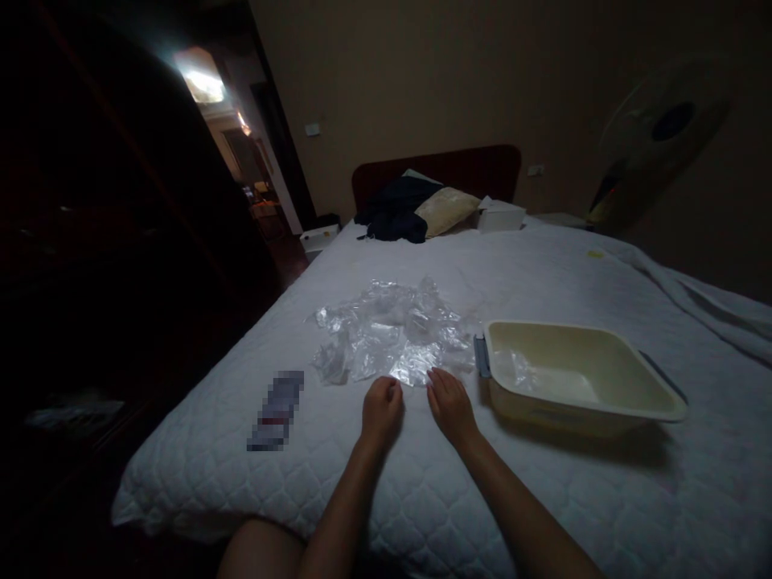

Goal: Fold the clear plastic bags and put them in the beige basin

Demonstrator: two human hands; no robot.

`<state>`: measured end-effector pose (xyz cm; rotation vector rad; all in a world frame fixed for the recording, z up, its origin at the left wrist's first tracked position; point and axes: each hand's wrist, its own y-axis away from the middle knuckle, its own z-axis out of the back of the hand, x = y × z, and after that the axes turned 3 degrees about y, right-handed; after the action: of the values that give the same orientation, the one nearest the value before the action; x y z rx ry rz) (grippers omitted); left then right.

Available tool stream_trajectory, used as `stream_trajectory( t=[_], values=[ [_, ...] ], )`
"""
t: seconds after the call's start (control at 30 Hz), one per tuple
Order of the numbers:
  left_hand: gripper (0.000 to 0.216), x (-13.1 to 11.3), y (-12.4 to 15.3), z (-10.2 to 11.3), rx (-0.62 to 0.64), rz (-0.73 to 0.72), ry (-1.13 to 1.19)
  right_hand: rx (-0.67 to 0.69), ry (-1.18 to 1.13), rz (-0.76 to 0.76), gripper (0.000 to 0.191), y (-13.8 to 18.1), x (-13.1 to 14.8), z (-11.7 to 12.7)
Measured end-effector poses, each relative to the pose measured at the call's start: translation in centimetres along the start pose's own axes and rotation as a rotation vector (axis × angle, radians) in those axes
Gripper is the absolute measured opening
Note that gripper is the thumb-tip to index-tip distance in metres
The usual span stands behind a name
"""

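A spread of crumpled clear plastic bags [386,330] lies on the white quilted bed. At its near edge, my left hand [382,412] has its fingers curled together on the rim of one bag. My right hand [451,404] rests a little to the right, fingers stretched out, their tips by the same bag's edge. Just right of that hand stands a cream plastic basin [582,414] with grey handles. Inside it, against the left side, is another piece of clear plastic [515,370].
A flat pixelated object [276,410] lies on the bed to the left. Dark clothing [398,213], a beige pillow [447,211] and a white box [502,215] are by the headboard [482,165]. A fan [669,121] stands at the right.
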<state>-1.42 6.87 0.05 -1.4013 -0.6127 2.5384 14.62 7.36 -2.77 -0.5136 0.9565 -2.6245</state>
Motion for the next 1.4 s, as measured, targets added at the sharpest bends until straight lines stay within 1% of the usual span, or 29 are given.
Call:
stream_trajectory(
  t=[0.07, 0.13, 0.23, 0.37, 0.5, 0.6, 0.67, 0.7, 0.77, 0.83, 0.87, 0.97, 1.03, 1.1, 1.17, 1.27, 1.4],
  values=[
    [0.017, 0.6, -0.9, -0.4, -0.043, -0.110, -0.100, 0.010, 0.024, 0.008, 0.033, -0.1, -0.1, -0.4],
    [0.019, 1.4, -1.1, -1.0, -0.026, -0.179, -0.177, 0.020, 0.044, -0.007, 0.035, -0.1, -0.3, -0.8],
    [0.020, 2.2, -0.6, -1.7, 0.007, -0.208, -0.251, 0.046, 0.044, -0.034, 0.029, -0.1, -0.5, -1.2],
    [0.020, 2.4, 0.0, -1.7, 0.004, -0.208, -0.234, 0.065, -0.018, -0.045, 0.021, 0.0, -0.6, -0.7],
    [0.023, 2.4, 0.0, -1.6, -0.036, -0.211, -0.212, -0.020, -0.123, -0.051, 0.018, 0.3, -0.6, 0.2],
    [0.024, 2.3, 0.0, -1.5, -0.112, -0.231, -0.193, -0.114, -0.209, -0.036, 0.017, 0.6, -0.6, 0.5],
    [0.024, 2.0, 0.1, -1.5, -0.152, -0.231, -0.146, -0.171, -0.280, -0.066, 0.017, 0.7, -0.6, 0.6],
    [0.023, 1.9, 0.3, -1.5, -0.163, -0.216, -0.104, -0.189, -0.324, -0.104, 0.017, 0.7, -0.5, 0.6],
    [0.022, 1.7, 0.5, -1.6, -0.163, -0.137, 0.030, -0.185, -0.437, -0.239, 0.017, 0.5, -0.2, 1.0],
    [0.017, 1.6, 0.8, -1.6, -0.131, 0.009, 0.220, -0.143, -0.586, -0.419, 0.019, 0.2, 0.4, 1.4],
    [0.018, 1.7, 1.0, -1.6, -0.106, 0.092, 0.328, -0.125, -0.673, -0.505, 0.019, -0.1, 0.7, 1.7],
    [0.033, 2.3, 1.2, -1.0, -0.072, 0.313, 0.627, -0.085, -0.940, -0.687, 0.023, -0.6, 1.9, 1.9],
    [0.040, 2.7, 1.4, -0.5, -0.068, 0.401, 0.746, -0.012, -1.112, -0.766, 0.026, -0.7, 2.4, 1.6],
    [0.042, 2.8, 1.4, 0.1, -0.027, 0.429, 0.814, 0.086, -1.234, -0.812, 0.028, -0.6, 2.8, 0.9],
    [0.038, 2.7, 1.4, 0.4, 0.039, 0.423, 0.869, 0.148, -1.276, -0.812, 0.029, -0.4, 2.9, 0.3],
    [0.031, 2.1, 1.4, 0.6, 0.127, 0.413, 0.914, 0.202, -1.265, -0.774, 0.029, -0.1, 3.0, -0.2],
    [0.026, 1.2, 1.3, 0.8, 0.199, 0.407, 0.873, 0.238, -1.246, -0.777, 0.030, 0.0, 3.2, 0.1]
  ],
)
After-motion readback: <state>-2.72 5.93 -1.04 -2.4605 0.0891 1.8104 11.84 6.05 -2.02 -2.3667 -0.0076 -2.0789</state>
